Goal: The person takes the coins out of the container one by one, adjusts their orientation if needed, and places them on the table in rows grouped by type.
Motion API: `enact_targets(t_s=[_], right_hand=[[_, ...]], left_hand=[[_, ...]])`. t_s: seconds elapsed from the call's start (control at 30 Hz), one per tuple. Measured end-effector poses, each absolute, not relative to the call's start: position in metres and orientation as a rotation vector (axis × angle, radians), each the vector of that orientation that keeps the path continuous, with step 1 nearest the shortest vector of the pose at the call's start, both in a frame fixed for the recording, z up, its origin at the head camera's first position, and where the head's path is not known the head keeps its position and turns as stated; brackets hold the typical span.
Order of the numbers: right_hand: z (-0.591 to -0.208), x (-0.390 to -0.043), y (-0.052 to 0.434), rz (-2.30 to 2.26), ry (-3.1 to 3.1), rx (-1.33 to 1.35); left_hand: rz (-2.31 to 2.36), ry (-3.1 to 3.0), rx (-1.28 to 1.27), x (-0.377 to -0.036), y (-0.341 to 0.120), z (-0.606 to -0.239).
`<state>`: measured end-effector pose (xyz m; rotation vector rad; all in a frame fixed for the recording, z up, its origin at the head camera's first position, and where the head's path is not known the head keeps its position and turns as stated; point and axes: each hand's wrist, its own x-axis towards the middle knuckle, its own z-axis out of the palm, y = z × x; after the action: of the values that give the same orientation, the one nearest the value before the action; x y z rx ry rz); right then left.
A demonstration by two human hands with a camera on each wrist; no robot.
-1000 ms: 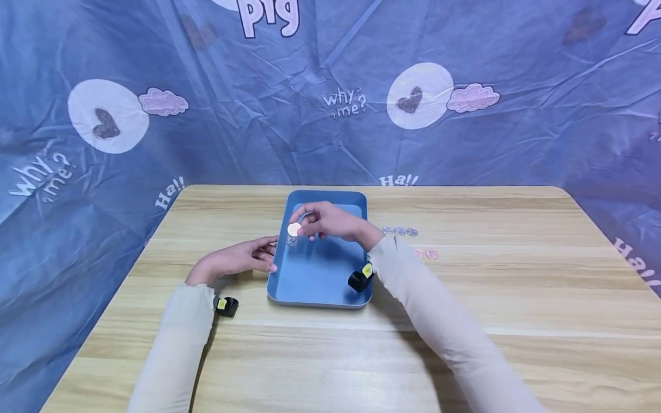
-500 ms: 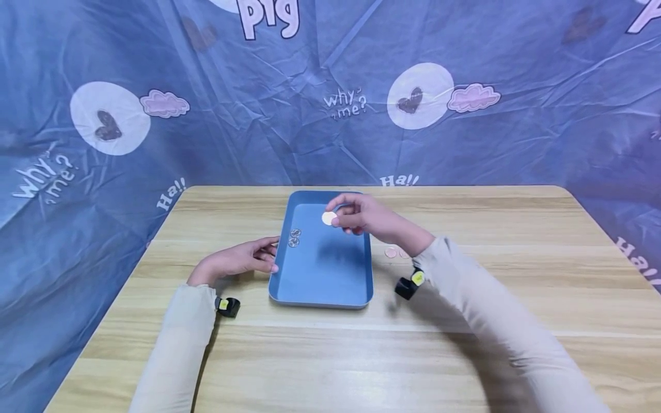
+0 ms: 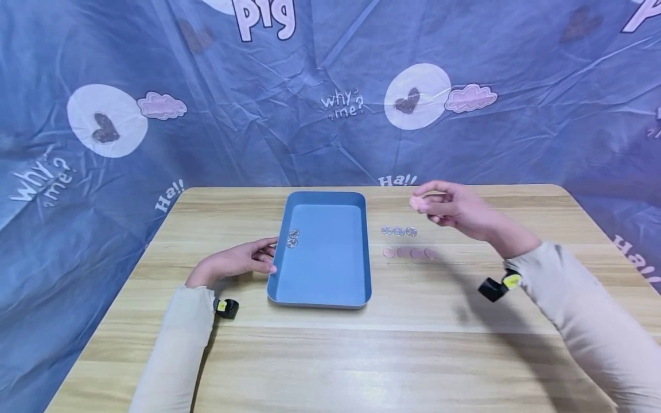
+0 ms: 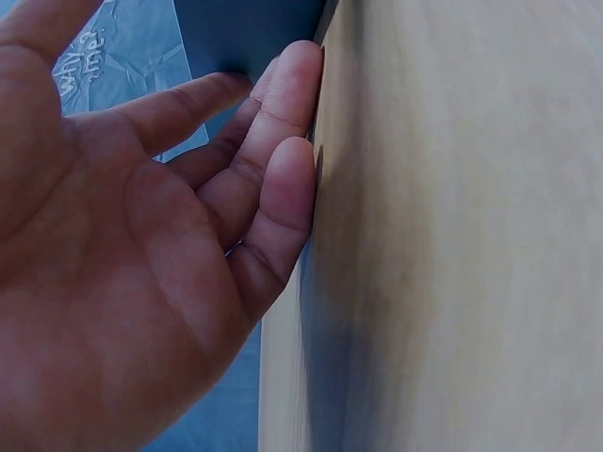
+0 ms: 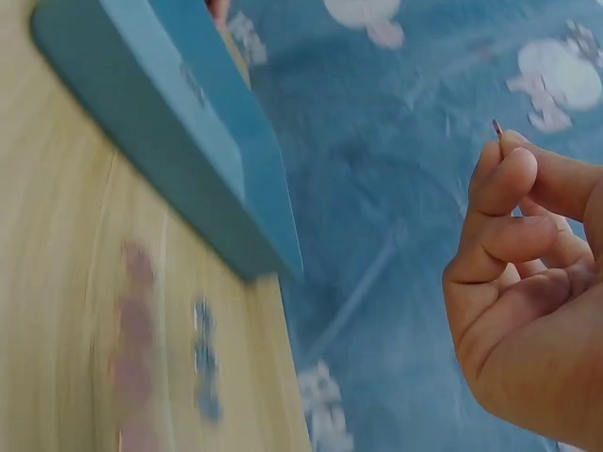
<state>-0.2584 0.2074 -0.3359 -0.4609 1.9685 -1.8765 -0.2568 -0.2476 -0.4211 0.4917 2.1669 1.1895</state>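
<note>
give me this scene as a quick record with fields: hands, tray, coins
left hand: rests flat on the table, fingertips at the blue tray's left edge
right hand: raised to the right of the tray, pinching a pale coin
tray: blue, holds two silver coins near its left wall
table coins: three silver in a row, four copper-coloured in a row nearer the person

I see long, close-fitting cream sleeves covering both arms down to the wrists. My left hand [image 3: 234, 262] and right hand [image 3: 457, 207] are bare, without rings or gloves. Strapped under each wrist sits a small black camera unit with a yellow-green sticker, the left camera [image 3: 226, 307] at about 7 o'clock of its hand, the right camera [image 3: 497, 286] near 5 o'clock.
</note>
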Motion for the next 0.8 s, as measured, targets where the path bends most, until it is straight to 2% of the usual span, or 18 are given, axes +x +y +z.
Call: enact_targets(t_s=[0.3, 0.8], right_hand=[[-0.352, -0.246, 0.263, -1.787, 2.099, -0.369], [-0.399, -0.234, 0.298, -1.531, 2.291, -0.169]], left_hand=[[1.188, 2.166, 0.503, -0.257, -0.247, -0.422], [1.213, 2.154, 0.501, -0.257, -0.248, -0.421]])
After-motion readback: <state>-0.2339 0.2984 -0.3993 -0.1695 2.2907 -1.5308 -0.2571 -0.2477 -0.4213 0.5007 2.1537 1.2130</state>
